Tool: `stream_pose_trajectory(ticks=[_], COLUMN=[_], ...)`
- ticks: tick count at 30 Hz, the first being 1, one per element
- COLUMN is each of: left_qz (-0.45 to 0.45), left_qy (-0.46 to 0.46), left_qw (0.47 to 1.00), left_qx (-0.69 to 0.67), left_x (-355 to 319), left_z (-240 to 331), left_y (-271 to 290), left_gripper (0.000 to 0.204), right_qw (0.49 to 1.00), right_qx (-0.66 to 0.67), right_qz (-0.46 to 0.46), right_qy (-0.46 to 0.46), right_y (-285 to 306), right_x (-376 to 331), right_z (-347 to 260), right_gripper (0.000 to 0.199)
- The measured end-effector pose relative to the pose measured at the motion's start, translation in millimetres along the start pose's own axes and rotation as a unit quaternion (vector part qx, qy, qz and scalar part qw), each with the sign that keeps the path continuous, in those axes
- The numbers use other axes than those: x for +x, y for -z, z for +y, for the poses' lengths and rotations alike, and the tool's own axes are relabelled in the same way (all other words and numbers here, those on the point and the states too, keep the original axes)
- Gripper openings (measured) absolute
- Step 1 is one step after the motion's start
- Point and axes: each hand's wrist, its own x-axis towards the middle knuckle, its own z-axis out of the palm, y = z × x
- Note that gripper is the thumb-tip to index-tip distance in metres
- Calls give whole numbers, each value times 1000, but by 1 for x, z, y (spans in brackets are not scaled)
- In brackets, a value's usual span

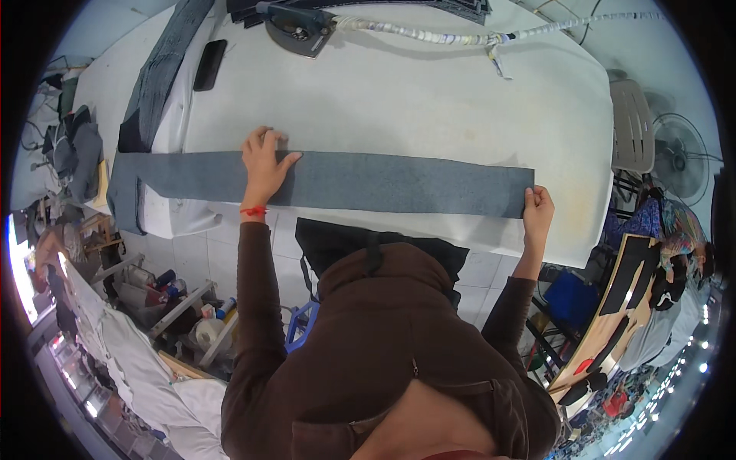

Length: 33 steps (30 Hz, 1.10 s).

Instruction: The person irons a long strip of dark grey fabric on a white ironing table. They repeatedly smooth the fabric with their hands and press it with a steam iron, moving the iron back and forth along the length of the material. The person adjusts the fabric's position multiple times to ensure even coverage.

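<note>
A long strip of grey-blue fabric (399, 182) lies across the near part of the white-covered table (383, 100), its left end reaching over the table's left side. My left hand (264, 162) rests on the strip left of its middle, fingers spread and curving past the far edge, a red string at the wrist. At the strip's right end, my right hand (538, 205) pinches the corner between thumb and fingers. Toward the far side an iron (300, 31) sits on the table, its wrapped cord (414, 32) running off to the right.
A stack of dark fabric strips (162, 69) lies along the left, beside a black phone (209, 65). More dark cloth pieces (445, 8) are at the far edge. A fan (681, 157) and a grey plastic chair (632, 126) stand at the right. Below left is a cluttered shelf (184, 307).
</note>
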Motion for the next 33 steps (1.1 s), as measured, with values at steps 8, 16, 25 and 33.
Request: stream_pose_trajectory(ticks=[8,16,25,33], left_qz=[-109,-24,-90,-363], left_qy=[-41,-19,-202,-299], left_qw=[993,999,975,828], left_qx=[-16,-14,29,-305], left_x=[2,-5,-22,-29], left_z=[107,118,219,276], left_y=[-30,-60,-96,-113], left_gripper=[32,28,74,49], right_qw=[996,999,928,846], right_qx=[-88,-16,-337,-51], right_qz=[2,22,65,-115], right_qy=[-27,21,145,518], right_y=[-5,-8,1,-233], right_x=[5,35,37,-7], right_z=[-11,9,-38,-269], right_gripper=[22,18,28,28])
